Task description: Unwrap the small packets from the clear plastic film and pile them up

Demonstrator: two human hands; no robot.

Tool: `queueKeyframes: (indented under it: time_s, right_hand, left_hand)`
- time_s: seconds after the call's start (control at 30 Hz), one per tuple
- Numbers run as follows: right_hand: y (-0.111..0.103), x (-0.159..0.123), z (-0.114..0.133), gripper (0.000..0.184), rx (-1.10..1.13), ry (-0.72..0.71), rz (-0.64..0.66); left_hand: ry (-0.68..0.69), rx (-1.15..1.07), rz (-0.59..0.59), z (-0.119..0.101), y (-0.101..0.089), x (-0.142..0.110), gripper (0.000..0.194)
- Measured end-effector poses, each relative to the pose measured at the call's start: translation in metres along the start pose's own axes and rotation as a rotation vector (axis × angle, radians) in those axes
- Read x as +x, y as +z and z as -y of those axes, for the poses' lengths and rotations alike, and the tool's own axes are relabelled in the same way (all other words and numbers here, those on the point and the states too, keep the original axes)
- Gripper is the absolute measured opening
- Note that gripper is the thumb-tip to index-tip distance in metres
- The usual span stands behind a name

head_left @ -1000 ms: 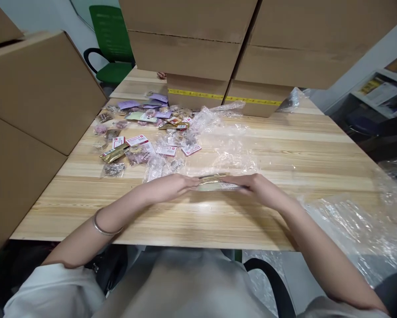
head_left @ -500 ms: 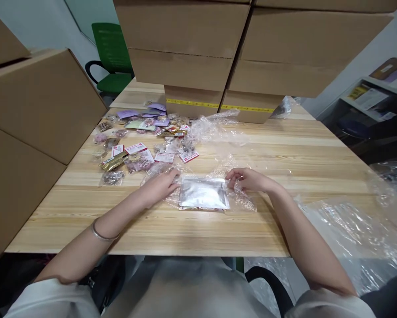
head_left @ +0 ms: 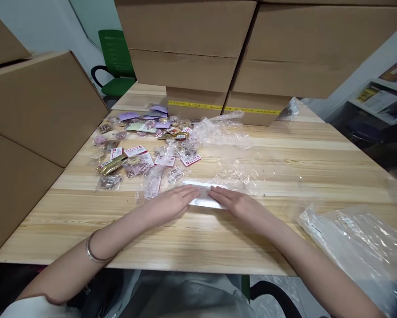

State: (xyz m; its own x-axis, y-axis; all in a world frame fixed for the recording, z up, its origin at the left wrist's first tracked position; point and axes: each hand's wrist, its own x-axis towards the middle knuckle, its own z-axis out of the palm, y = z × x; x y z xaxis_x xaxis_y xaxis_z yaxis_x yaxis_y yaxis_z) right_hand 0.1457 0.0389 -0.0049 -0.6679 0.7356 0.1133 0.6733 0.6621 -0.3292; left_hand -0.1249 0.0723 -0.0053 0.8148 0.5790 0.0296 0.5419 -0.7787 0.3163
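A flat silver foil pouch (head_left: 205, 201) lies near the middle of the table, partly covered by both hands. My left hand (head_left: 176, 202) rests on its left part with the fingers stretched out flat. From the other side, my right hand (head_left: 240, 204) lies over the pouch's right part, fingers straight and close together. Neither hand is wrapped around anything. Crumpled clear plastic film (head_left: 236, 176) spreads just behind the pouch. Left of it sits a clear plastic packet (head_left: 153, 183) with a pale label inside.
Several small wrapped packets, gold sachets (head_left: 112, 164), red-and-white cards (head_left: 165, 160) and purple packets (head_left: 128, 116) lie at the back left. Cardboard boxes (head_left: 185, 70) stand behind, another box (head_left: 46, 101) at left. Clear plastic bags (head_left: 347, 234) lie at right.
The pouch was held tilted between both hands, then lay silver side up with the hands on the film at its sides. Now both hands have moved inward onto it.
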Motion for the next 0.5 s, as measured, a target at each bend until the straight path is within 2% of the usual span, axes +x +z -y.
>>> queueKeyframes:
  time_s: [0.1, 0.17, 0.23, 0.3, 0.37, 0.5]
  right_hand:
    - [-0.015, -0.001, -0.011, 0.036, 0.161, 0.138, -0.092]
    - [-0.021, 0.001, -0.019, 0.035, 0.302, 0.286, -0.119]
    - [-0.019, 0.006, -0.028, 0.041, 0.437, 0.424, -0.118]
    - [-0.012, 0.011, -0.035, 0.045, 0.467, 0.524, -0.127]
    - [-0.005, 0.014, -0.037, 0.047, 0.311, 0.578, -0.169]
    - [-0.005, 0.012, -0.021, 0.049, -0.203, 0.562, -0.284]
  left_hand:
    - [-0.074, -0.182, -0.04, 0.004, -0.022, -0.003, 0.038]
    - [-0.146, -0.259, -0.095, 0.006, -0.031, -0.002, 0.039]
    - [-0.22, -0.237, -0.146, 0.008, -0.03, 0.0, 0.044]
    - [-0.257, -0.116, -0.175, 0.01, -0.02, 0.004, 0.047]
    - [-0.253, 0.074, -0.202, 0.011, -0.008, 0.008, 0.04]
    - [-0.151, 0.349, -0.236, 0.006, 0.008, 0.01, 0.028]
